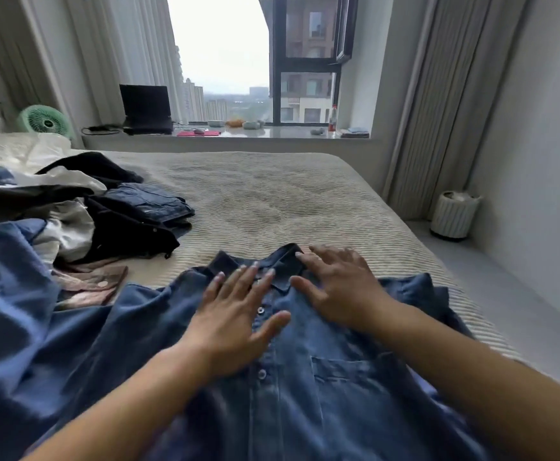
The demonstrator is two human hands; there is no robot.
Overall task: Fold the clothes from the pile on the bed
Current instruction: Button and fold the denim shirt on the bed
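Note:
A dark blue denim shirt point(305, 387) lies face up on the bed point(288, 201), collar toward the window, buttons down the middle and a chest pocket on the right. My left hand point(235, 311) rests flat on the shirt just below the collar, fingers spread. My right hand point(338, 287) lies flat on the collar's right side, fingers apart. Neither hand grips cloth. To the left sits the pile of clothes point(72, 211): black, white, blue and brownish garments, with folded jeans point(152, 201) at its right edge.
A blue sheet-like cloth point(9, 311) bunches at the near left. A windowsill point(272, 133) behind the bed holds a laptop point(145, 109), a bottle and small items. A green fan point(44, 119) stands at the left. A white bin point(453, 214) sits on the floor at the right.

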